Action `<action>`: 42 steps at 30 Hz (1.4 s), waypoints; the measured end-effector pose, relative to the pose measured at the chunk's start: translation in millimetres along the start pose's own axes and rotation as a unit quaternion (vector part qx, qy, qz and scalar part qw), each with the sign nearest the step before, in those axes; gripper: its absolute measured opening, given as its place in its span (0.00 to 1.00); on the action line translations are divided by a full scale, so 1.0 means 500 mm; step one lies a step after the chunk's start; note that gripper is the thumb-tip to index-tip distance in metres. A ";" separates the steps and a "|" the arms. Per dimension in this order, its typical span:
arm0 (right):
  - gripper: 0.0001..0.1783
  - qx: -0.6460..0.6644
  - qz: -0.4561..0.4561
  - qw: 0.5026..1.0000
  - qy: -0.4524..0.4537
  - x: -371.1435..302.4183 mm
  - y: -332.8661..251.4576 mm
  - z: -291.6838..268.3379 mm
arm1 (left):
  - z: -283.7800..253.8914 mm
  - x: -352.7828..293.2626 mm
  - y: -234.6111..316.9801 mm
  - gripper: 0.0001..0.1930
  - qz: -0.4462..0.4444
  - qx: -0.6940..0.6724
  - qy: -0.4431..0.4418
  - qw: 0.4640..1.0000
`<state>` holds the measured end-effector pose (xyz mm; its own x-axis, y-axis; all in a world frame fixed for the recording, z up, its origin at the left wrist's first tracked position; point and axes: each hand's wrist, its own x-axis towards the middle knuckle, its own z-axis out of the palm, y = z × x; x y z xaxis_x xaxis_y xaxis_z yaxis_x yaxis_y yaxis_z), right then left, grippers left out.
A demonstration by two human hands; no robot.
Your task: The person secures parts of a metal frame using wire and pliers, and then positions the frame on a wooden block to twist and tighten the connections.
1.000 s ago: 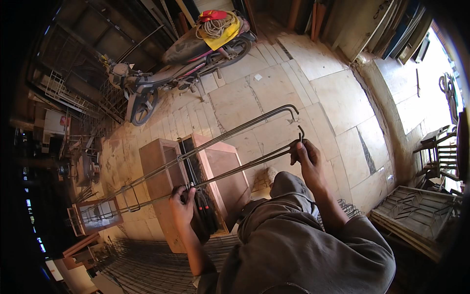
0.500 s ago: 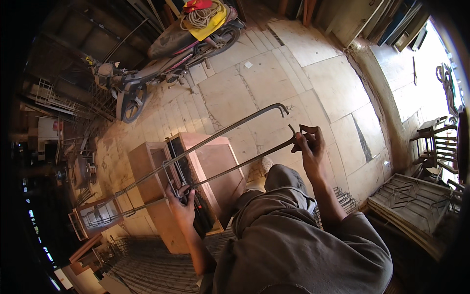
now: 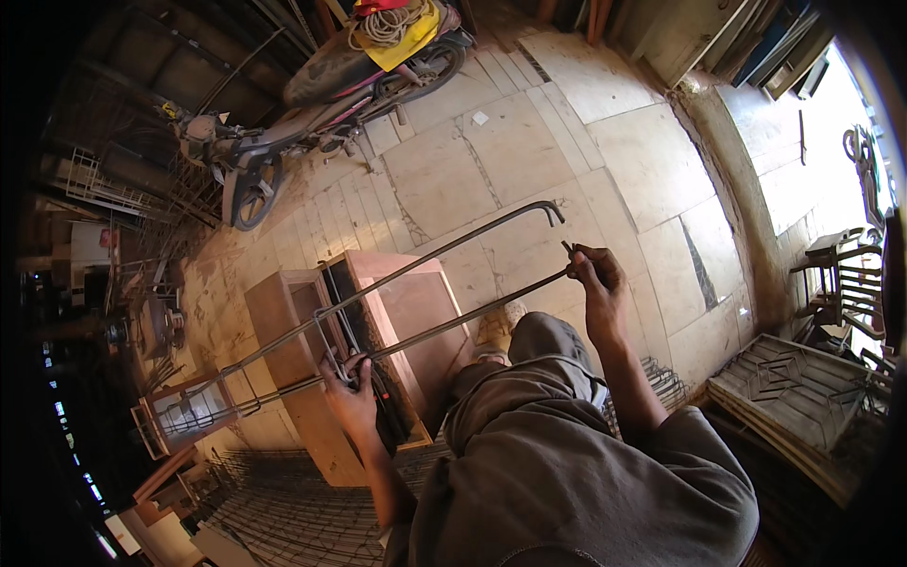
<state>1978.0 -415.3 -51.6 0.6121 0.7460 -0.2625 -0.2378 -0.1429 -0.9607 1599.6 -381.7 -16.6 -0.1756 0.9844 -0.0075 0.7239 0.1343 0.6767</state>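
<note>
A long steel rebar frame runs from the left toward the middle, with bent hooks at its right ends. Thin wire stirrups ring its bars. My left hand is closed around the nearer bar and a stirrup, above a wooden cabinet. At that bar's hooked end, my right hand pinches the tip between thumb and fingers. The farther bar's hook juts out free beyond my right hand. The exact finger contact on the stirrup is partly hidden.
The wooden cabinet stands below the frame. More rebar lies at the lower left. A motorbike with coiled rope is parked at the back left. At right are a wooden chair and carved panels.
The rebar frame has shifted slightly to the right. My right hand's fingers have closed in on the hooked bar end, while my left hand keeps its grip.
</note>
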 end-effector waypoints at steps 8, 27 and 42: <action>0.12 -0.037 -0.007 0.999 0.010 -0.005 -0.025 0.008 | 0.003 0.008 -0.020 0.30 0.065 0.013 -0.002 0.998; 0.12 -0.104 -0.090 0.990 0.028 -0.009 -0.021 0.018 | 0.002 0.006 0.017 0.26 -0.009 -0.059 -0.030 0.998; 0.15 -0.108 -0.058 0.991 0.047 -0.026 -0.021 0.017 | -0.009 0.012 0.015 0.28 0.013 -0.003 -0.036 0.999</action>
<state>1966.2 -417.7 -37.2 0.6962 0.7027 -0.1467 -0.0007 -0.2037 -0.9790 1601.0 -375.4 -8.4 -0.1083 0.9933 -0.0415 0.7239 0.1074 0.6815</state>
